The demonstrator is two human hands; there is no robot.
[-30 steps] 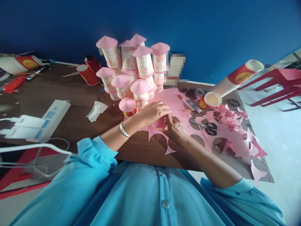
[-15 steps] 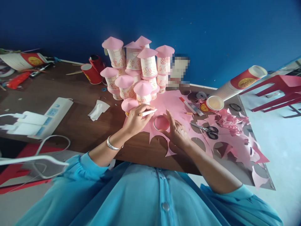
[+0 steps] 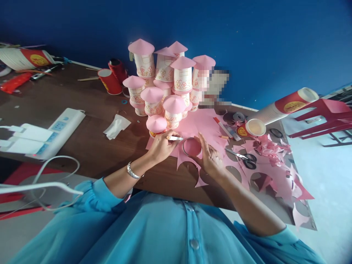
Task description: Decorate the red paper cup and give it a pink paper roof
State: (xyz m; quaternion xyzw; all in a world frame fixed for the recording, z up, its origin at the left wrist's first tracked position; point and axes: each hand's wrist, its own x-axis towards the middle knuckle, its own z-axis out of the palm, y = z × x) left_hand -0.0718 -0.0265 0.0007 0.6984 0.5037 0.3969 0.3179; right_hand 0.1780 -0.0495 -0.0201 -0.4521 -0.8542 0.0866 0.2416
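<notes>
My left hand grips a white pen, its tip pointing right toward a round ring. The ring lies on a pink paper sheet with round cutouts along its front edge. My right hand curves around the ring's right side, thumb and fingers pressed to its rim. Just behind my left hand stands a small cup with a pink cone roof, part of a cluster of stacked, drawn-on paper cups with pink cone roofs.
Scissors and pink scraps lie right of my right hand. Stacked paper cups lean at the back right. On the left are a white power strip, a crumpled tissue and a red cup.
The view has shifted a little. My left hand has lowered the pen, bringing its tip close to the ring's left edge. My right hand stays at the ring.
</notes>
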